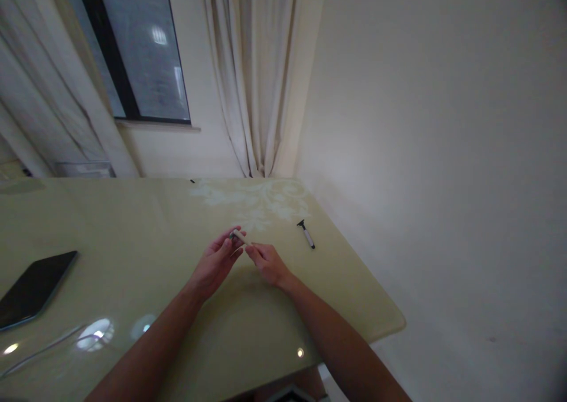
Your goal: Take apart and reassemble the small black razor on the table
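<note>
Near the middle of the pale green table (pixel 133 231), my left hand (pixel 218 259) holds a small object (pixel 233 235) with a dark or metallic part between its thumb and fingers; what it is, is too small to tell. My right hand (pixel 269 262) pinches the near end of a short whitish stick (pixel 240 235). The stick's far end lies at the left hand's fingers, against the small object. Both hands are close together above the table. A razor (pixel 308 237) with a black head and grey handle lies to the right of them.
A dark tablet (pixel 35 290) lies at the left, with a thin cable (pixel 44 349) nearer me. One tiny black item (pixel 192 181) is by the far edge. Beyond stand curtains (pixel 254 71) and a window; a white wall (pixel 420 154) borders the right side.
</note>
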`<action>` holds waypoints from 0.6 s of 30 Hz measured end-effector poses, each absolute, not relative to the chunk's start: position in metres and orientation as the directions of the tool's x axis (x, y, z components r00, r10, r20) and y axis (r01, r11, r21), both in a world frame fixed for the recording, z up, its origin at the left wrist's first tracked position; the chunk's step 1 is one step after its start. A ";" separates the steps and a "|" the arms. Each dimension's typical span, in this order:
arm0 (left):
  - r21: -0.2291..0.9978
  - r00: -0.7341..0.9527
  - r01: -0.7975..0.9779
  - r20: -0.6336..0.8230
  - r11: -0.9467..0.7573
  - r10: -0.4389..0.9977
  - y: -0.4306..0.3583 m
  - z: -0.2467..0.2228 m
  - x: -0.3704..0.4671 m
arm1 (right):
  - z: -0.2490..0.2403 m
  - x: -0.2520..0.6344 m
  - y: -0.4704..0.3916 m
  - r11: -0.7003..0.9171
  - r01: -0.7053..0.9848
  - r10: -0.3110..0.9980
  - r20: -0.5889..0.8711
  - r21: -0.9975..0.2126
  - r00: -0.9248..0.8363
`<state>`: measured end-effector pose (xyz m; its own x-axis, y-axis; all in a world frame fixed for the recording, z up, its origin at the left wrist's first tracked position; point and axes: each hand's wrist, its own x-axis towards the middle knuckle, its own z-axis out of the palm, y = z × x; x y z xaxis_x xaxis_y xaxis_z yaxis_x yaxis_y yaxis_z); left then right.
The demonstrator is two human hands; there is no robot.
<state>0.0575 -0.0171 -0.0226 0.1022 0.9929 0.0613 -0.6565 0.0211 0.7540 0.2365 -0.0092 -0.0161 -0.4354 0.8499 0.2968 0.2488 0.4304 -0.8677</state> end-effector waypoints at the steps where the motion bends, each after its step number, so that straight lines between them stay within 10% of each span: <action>1: 0.755 0.101 -0.655 0.058 0.022 0.993 -0.017 -0.023 0.057 | -0.016 0.237 -0.009 0.430 0.268 0.864 0.306 -0.862 -0.401; 18: 0.753 0.110 -0.658 0.069 0.021 0.992 -0.018 -0.022 0.060 | -0.019 0.235 -0.008 0.440 0.325 0.873 0.315 -0.837 -0.373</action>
<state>0.0599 -0.0185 -0.0222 0.1100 0.9916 0.0685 -0.6576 0.0209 0.7531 0.2354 -0.0078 -0.0187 -0.3728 0.8730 0.3146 0.3249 0.4404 -0.8370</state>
